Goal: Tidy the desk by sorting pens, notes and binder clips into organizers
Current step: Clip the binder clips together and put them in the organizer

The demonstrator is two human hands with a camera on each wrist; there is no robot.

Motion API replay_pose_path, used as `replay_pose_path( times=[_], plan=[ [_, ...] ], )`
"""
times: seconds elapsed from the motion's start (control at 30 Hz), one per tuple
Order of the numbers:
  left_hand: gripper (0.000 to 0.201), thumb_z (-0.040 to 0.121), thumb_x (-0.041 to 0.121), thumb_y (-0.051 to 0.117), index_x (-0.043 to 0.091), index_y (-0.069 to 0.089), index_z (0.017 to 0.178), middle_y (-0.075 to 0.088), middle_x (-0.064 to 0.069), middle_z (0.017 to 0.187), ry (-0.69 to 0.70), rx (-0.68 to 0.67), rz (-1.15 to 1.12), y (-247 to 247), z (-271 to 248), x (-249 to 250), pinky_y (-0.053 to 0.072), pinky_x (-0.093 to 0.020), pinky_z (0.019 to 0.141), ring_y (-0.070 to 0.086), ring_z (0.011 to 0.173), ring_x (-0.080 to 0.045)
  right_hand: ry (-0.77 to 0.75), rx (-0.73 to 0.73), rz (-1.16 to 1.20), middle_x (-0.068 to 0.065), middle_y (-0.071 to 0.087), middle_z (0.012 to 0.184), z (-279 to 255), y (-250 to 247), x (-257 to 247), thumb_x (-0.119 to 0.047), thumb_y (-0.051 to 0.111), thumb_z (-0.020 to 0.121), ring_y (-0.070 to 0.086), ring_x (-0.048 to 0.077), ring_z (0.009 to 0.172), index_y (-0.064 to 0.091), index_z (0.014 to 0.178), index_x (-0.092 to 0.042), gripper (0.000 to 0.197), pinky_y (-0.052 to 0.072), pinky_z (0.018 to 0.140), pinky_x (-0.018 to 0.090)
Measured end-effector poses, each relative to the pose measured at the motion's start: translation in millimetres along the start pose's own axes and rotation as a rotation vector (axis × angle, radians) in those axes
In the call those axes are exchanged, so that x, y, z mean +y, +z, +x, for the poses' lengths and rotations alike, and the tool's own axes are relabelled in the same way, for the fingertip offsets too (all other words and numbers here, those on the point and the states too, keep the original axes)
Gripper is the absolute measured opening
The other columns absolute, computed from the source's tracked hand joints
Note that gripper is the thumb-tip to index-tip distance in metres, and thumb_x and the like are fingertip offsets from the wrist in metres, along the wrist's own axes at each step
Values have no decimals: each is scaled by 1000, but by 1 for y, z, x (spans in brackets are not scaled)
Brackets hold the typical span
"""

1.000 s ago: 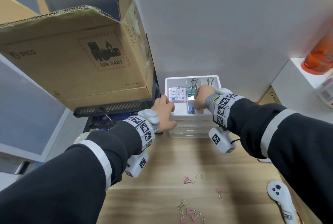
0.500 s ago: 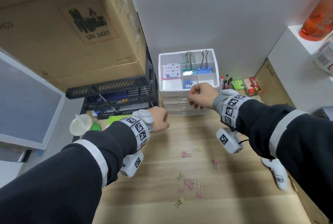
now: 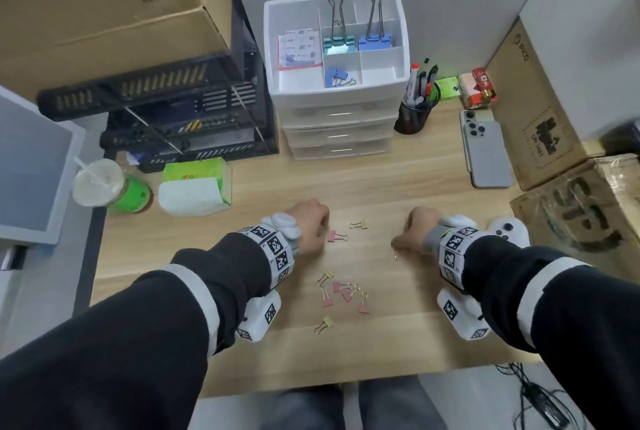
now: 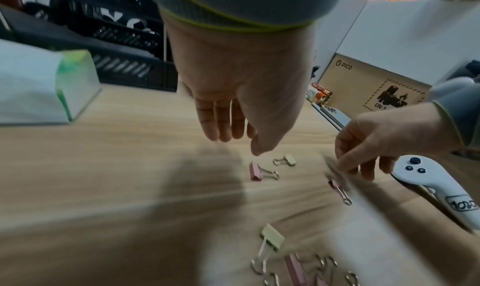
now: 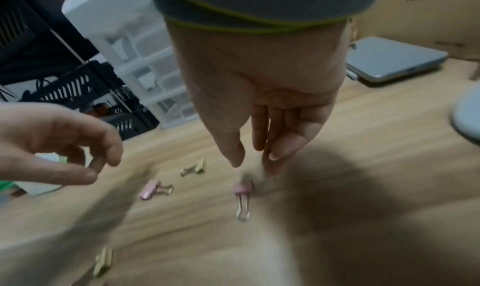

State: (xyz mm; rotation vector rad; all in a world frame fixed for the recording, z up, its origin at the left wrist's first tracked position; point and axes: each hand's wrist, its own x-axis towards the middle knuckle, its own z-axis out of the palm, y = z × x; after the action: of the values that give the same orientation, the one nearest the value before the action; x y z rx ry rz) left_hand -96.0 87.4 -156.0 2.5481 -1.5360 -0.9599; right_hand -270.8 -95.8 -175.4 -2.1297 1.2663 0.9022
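Several small pink and yellow binder clips (image 3: 341, 291) lie scattered on the wooden desk (image 3: 381, 187). My left hand (image 4: 241, 145) hovers with relaxed fingers just above a pink clip (image 4: 255, 171) and a yellow clip (image 4: 288, 160), holding nothing. My right hand (image 5: 253, 167) points thumb and fingers down at another pink clip (image 5: 242, 188); the fingertips are at its body but do not pinch it. The white drawer organizer (image 3: 336, 94) at the back holds a note pack (image 3: 299, 47), two large clips and small blue clips (image 3: 337, 76) in its top tray.
A black pen cup (image 3: 414, 118) stands right of the organizer, with a phone (image 3: 486, 152) and cardboard boxes (image 3: 533, 125) beyond. A white controller (image 3: 509, 230) lies beside my right wrist. A tissue pack (image 3: 195, 187), a drink cup (image 3: 104, 184) and black trays (image 3: 166, 118) sit left.
Both hands have pulled back from the organizer's top tray and dropped to the loose clips on the desk. My head has tilted down.
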Motion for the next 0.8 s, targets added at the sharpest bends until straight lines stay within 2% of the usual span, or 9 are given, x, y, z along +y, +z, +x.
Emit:
replay_pose_path(
  times=[0.07,0.2,0.33,0.47,0.57,0.67,0.73,0.8],
  plan=[
    [15,79,11,63,16,67,93,59,-1,100,18,39,-19,11,3,3,50,-39,80,59,94,-25,-30,67,-1,-4,69,59,-9,13,0,-53,67,42,67,19,58,67,67,-18,43,61,66,34],
    [28,75,11,64,14,64,103,60,-5,105,91,59,-16,34,11,4,48,-42,84,54,98,-26,-84,130,19,0,67,75,-17,29,1,-49,63,65,64,21,67,61,76,-19,33,55,66,29],
    [29,74,10,64,18,57,102,59,-2,103,94,63,-19,42,11,8,48,-43,83,52,96,-24,-126,106,74,-2,66,76,-14,35,-4,-37,61,66,64,21,71,62,78,-20,21,56,74,30],
    [23,84,9,59,14,60,106,58,-6,108,83,16,18,47,12,11,48,-41,84,55,99,-27,-251,111,301,-6,66,77,-16,45,-3,-22,62,71,63,19,74,59,77,-21,7,51,67,26],
    [25,89,14,56,8,62,112,54,-11,112,29,-13,17,49,10,13,50,-40,81,58,96,-31,-342,22,347,-6,64,78,-19,50,-2,-14,64,78,59,17,77,61,84,-19,9,47,71,26],
    [33,91,27,48,4,68,104,51,-13,105,-22,-22,3,46,3,10,49,-41,80,57,90,-33,-428,-67,298,-1,64,84,-19,57,-4,-11,53,87,60,24,86,61,82,-20,13,48,79,30],
    [53,89,39,30,6,70,103,54,-12,103,-45,-56,7,42,-5,3,49,-42,83,57,90,-31,-468,-155,276,-1,63,83,-24,60,-10,-11,50,89,58,20,82,61,79,-20,18,46,75,28],
    [59,86,40,21,9,68,102,62,-11,102,-58,-76,3,39,-12,-6,52,-43,84,61,91,-30,-537,-248,229,-5,59,76,-31,62,-16,-11,54,87,53,16,73,61,78,-20,15,44,69,26]
  ],
)
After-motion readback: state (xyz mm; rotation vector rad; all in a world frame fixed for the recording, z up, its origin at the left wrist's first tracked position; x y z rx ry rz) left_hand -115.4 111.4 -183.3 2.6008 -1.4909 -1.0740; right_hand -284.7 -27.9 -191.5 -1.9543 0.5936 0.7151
